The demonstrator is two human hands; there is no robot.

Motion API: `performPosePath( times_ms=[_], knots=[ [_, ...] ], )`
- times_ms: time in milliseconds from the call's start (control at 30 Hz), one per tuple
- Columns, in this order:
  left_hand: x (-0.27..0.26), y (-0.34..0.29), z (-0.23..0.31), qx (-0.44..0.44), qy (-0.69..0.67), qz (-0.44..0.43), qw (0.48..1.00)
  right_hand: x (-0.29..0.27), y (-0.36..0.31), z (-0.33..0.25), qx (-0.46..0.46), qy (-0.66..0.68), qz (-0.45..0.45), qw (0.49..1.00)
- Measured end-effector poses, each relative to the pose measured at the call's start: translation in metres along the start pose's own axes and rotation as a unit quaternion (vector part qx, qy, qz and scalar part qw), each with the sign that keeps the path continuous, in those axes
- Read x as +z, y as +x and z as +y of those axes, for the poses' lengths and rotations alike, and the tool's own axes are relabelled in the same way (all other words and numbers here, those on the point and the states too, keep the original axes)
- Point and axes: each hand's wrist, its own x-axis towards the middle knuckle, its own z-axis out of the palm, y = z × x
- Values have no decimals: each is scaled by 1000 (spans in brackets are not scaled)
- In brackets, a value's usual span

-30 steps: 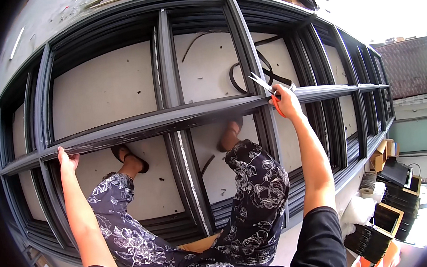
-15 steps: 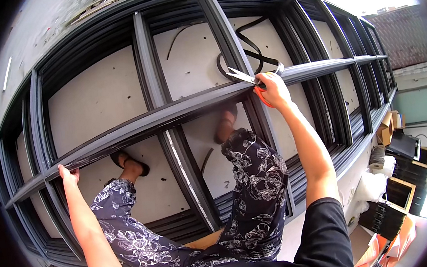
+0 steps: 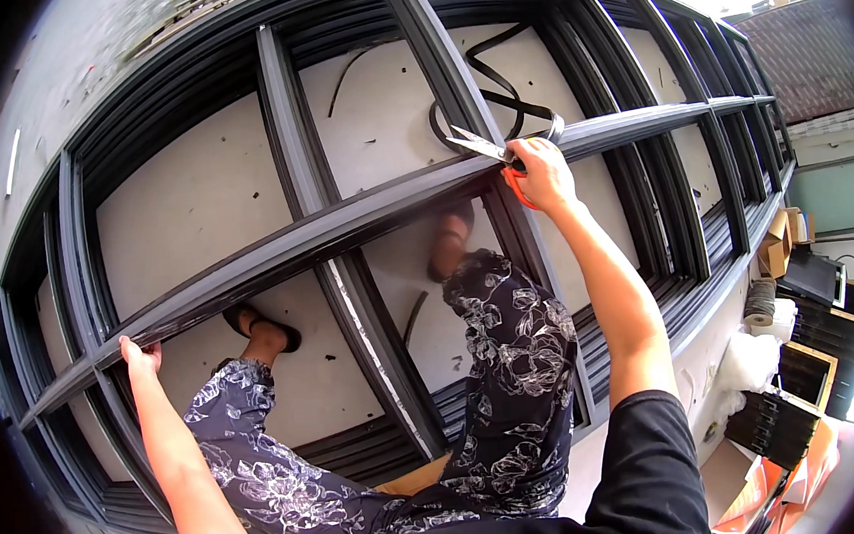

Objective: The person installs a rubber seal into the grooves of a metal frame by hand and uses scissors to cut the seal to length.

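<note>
My right hand (image 3: pixel 543 172) is closed on scissors (image 3: pixel 481 146) with orange handles. Their blades point left over the long grey middle bar of a metal frame (image 3: pixel 372 206), slightly parted. Beside that hand a flat black strip (image 3: pixel 505 85) loops down through the frame onto the floor. A dark band, seemingly the same strip, runs along the bar's near edge towards my left hand (image 3: pixel 141 355). There the fingers pinch at the bar's edge, near a crossbar joint. How the strip sits between those fingertips is hard to see.
Several dark grey frames lie stacked flat, and I am seated with both feet (image 3: pixel 268 335) inside their openings. Short black offcuts (image 3: pixel 416 318) litter the pale floor. At right are cardboard boxes (image 3: pixel 774 245), black frame pieces (image 3: pixel 769 428), a roll (image 3: pixel 760 303) and clear plastic wrap (image 3: pixel 748 366).
The view has shifted slightly. Both hands stay at about the same spots on the bar, and the scissors are still held with blades slightly parted.
</note>
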Motion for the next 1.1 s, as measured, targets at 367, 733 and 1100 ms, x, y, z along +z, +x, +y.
performPosePath(
  times_ms=[367,733,1100],
  knots=[
    [-15,-63,-8,-20,88,-18,996,-74,-25,-61,98,118,-60,986],
    [-50,-508,-88,628,237,-550,497,-203,-65,-268,-21,439,-361,823],
    [-101,-527,-121,16,269,-752,602,-200,-91,-304,-1,442,-423,791]
  ],
)
